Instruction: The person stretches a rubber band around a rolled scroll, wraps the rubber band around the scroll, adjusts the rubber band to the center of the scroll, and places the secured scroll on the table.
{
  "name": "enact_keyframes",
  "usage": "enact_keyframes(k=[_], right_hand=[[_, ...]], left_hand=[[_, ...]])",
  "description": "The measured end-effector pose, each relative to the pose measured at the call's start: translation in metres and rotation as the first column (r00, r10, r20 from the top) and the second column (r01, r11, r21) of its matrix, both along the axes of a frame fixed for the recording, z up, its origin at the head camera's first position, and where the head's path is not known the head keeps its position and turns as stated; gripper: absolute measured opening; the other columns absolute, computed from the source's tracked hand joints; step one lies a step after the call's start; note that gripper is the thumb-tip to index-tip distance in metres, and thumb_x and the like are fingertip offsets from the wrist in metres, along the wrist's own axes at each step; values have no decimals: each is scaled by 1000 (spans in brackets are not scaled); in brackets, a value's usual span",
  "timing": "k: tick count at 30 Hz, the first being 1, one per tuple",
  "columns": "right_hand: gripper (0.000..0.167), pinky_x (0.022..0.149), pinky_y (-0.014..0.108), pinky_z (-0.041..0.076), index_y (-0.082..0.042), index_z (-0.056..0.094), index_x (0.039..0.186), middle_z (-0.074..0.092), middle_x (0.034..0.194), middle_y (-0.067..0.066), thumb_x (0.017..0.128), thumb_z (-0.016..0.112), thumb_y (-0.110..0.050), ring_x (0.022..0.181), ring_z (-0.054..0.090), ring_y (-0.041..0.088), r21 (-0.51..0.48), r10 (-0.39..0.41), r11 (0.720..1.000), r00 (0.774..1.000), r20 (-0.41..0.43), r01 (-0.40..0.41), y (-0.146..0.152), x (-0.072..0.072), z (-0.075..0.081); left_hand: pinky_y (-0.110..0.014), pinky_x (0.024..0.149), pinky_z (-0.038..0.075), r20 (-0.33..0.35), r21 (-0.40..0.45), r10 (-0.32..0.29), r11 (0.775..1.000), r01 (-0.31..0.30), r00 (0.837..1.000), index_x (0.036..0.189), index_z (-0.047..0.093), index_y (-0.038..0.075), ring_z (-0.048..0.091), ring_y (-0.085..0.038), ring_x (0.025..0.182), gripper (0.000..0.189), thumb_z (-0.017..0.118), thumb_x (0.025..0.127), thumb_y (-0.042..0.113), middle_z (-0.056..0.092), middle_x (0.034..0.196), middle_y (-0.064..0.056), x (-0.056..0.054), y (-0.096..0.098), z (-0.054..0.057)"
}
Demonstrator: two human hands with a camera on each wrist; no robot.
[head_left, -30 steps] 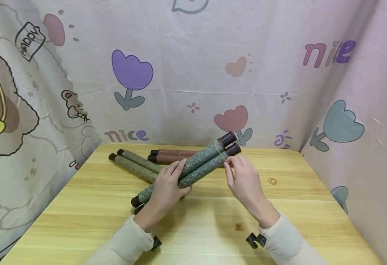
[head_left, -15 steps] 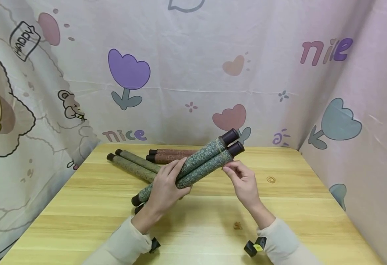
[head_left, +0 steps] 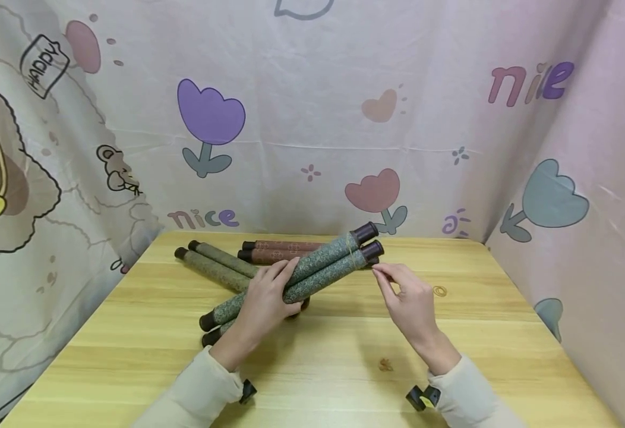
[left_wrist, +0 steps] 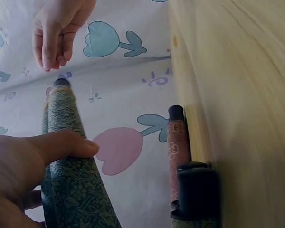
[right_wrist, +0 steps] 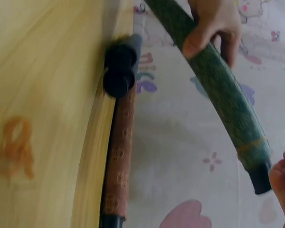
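Note:
My left hand (head_left: pixel 267 297) grips a blue-green patterned scroll (head_left: pixel 312 261) around its middle, thumb across it in the left wrist view. The scroll is wound into two parallel rolls with dark end knobs and is held aslant, its far end raised to the right. Near that end a thin tan rubber band (right_wrist: pixel 251 144) loops around both rolls. Just beyond the raised knobs is my right hand (head_left: pixel 411 300), fingers loosely bent and thumb tip close to the forefinger. No object shows in its fingers.
An olive scroll (head_left: pixel 213 270) lies on the wooden table (head_left: pixel 318 368) at the left, partly behind my left hand. Behind it lies a red scroll (head_left: pixel 277 254). A loose rubber band (head_left: pixel 439 291) and a small clump of bands (head_left: pixel 385 364) lie at the right.
My right hand has let go of the rubber band, which now sits around the scroll, and has moved slightly right. The scroll's raised end has dipped a little.

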State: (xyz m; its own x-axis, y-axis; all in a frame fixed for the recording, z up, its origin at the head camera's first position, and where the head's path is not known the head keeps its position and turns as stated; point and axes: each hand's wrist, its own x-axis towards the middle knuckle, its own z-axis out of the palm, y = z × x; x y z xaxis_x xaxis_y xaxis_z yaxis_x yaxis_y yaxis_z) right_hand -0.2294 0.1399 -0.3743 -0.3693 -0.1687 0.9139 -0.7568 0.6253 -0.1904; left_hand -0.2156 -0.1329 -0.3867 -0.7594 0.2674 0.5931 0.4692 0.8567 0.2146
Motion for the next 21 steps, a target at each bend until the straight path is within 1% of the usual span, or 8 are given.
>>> enact_keyframes(k=[5, 8, 12, 17, 19, 21], right_hand=[[23, 71, 34, 56, -5, 73, 99, 71, 92, 5, 78, 79, 0, 83, 67, 19, 92, 7, 996, 1000, 16, -8, 12, -6, -4], [25, 74, 38, 55, -5, 72, 102, 70, 94, 6, 78, 80, -4, 87, 65, 23, 135, 4, 991, 999, 35, -9, 17, -9, -6], [26, 78, 40, 54, -5, 71, 105, 68, 97, 6, 81, 79, -10, 91, 63, 24, 173, -1, 985, 997, 77, -12, 24, -11, -7], [33, 80, 42, 54, -3, 70, 106, 68, 101, 9, 77, 82, -9, 94, 63, 27, 217, -15, 976, 998, 59, 2, 31, -13, -7], [33, 83, 43, 53, -2, 69, 108, 67, 103, 10, 80, 82, -15, 96, 62, 28, 233, -13, 972, 998, 61, -2, 33, -13, -6], [36, 87, 42, 51, -2, 68, 111, 66, 106, 10, 87, 76, -27, 99, 61, 29, 259, -9, 966, 997, 76, -11, 35, -13, -7]], left_hand=[[-59, 89, 46, 69, -22, -14, 1000, 16, 997, 144, 50, 11, 53, -39, 113, 92, 93, 64, 25, 57, 132, -14, -2, -2, -3], [-59, 89, 46, 92, -32, -26, 999, 29, 995, 144, 50, 13, 53, -38, 114, 93, 93, 63, 26, 57, 134, -12, -2, -3, -4], [-59, 91, 46, 117, -37, -41, 998, 46, 992, 144, 50, 13, 52, -37, 116, 94, 94, 62, 27, 56, 135, -11, -2, -5, -5], [-59, 93, 45, 157, -55, -46, 997, 55, 987, 143, 51, 11, 52, -36, 117, 92, 93, 62, 28, 56, 135, -12, -3, -8, -7], [-59, 92, 45, 165, -73, -45, 996, 58, 985, 142, 52, 11, 52, -36, 116, 91, 93, 63, 29, 56, 134, -12, -2, -10, -7], [-59, 92, 45, 169, -93, -48, 994, 64, 985, 141, 53, 11, 52, -36, 116, 90, 93, 63, 30, 57, 133, -12, -2, -11, -8]])
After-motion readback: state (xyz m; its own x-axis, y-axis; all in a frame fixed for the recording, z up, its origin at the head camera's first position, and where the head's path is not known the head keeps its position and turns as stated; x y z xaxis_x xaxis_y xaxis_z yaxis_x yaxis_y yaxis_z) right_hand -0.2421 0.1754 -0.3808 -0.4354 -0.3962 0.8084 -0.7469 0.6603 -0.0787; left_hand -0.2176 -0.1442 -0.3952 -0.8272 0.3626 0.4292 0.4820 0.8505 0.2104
